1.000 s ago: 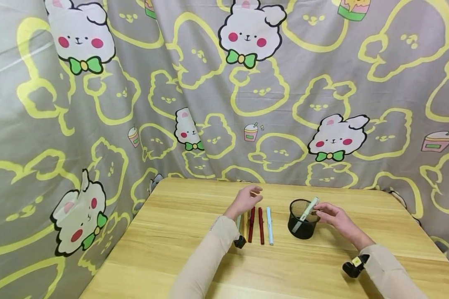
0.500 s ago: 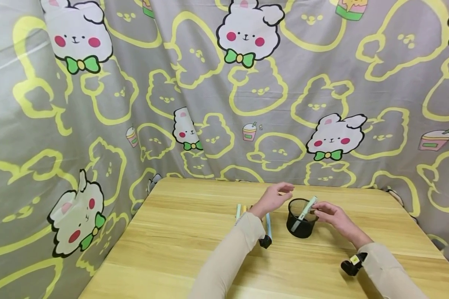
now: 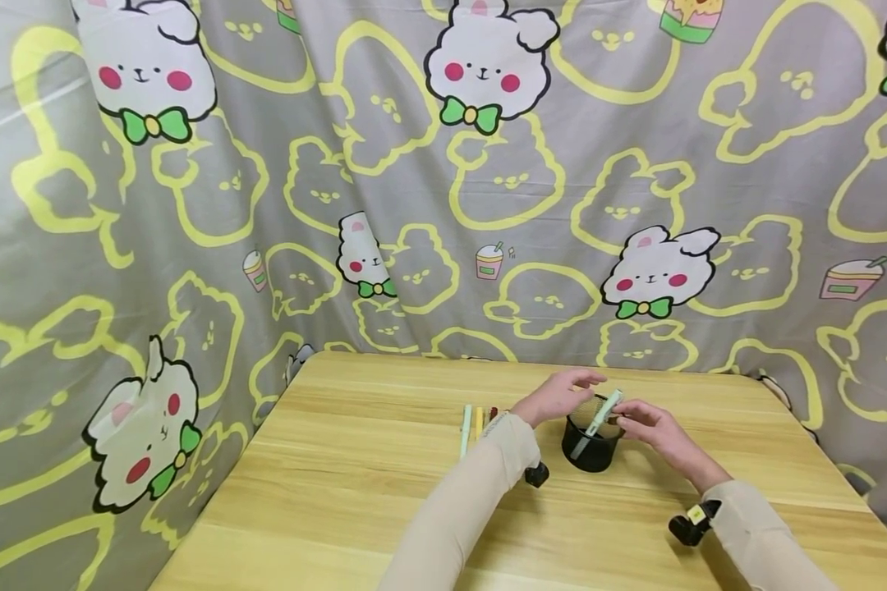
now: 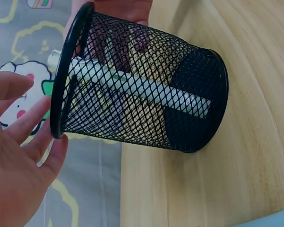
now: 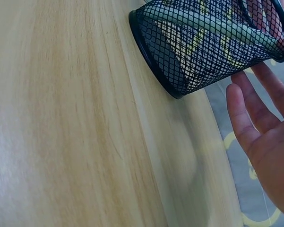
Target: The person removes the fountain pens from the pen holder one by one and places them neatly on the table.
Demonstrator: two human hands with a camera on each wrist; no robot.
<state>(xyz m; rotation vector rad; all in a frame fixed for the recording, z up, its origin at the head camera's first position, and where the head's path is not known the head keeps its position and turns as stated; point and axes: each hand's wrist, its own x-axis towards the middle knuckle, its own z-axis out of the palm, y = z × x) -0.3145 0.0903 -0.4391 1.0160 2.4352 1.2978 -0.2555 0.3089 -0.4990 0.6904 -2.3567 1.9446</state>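
Note:
A black mesh pen holder (image 3: 590, 451) stands upright on the table, with a pale green pen (image 3: 604, 413) leaning inside it. Over the holder's far left rim reaches my left hand (image 3: 558, 396); in the left wrist view its fingers spread loosely beside the rim, and I cannot tell whether they touch. My right hand (image 3: 661, 427) is at the holder's right side, near the pen's top. Its visible fingers (image 5: 243, 116) lie fairly straight against or just behind the mesh in the right wrist view; its thumb is mostly out of that frame.
Left of the holder lie another pale green pen (image 3: 466, 427), a yellow pen (image 3: 479, 420) and a dark red pen (image 3: 493, 412), partly covered by my left sleeve (image 3: 458, 509). A light blue pen (image 4: 274, 220) shows at the left wrist view's corner. A patterned curtain (image 3: 414, 205) hangs behind the table (image 3: 325, 492).
My left hand has moved right, from above the row of pens to the pen holder's rim. The right hand and the pen in the holder have stayed almost where they were.

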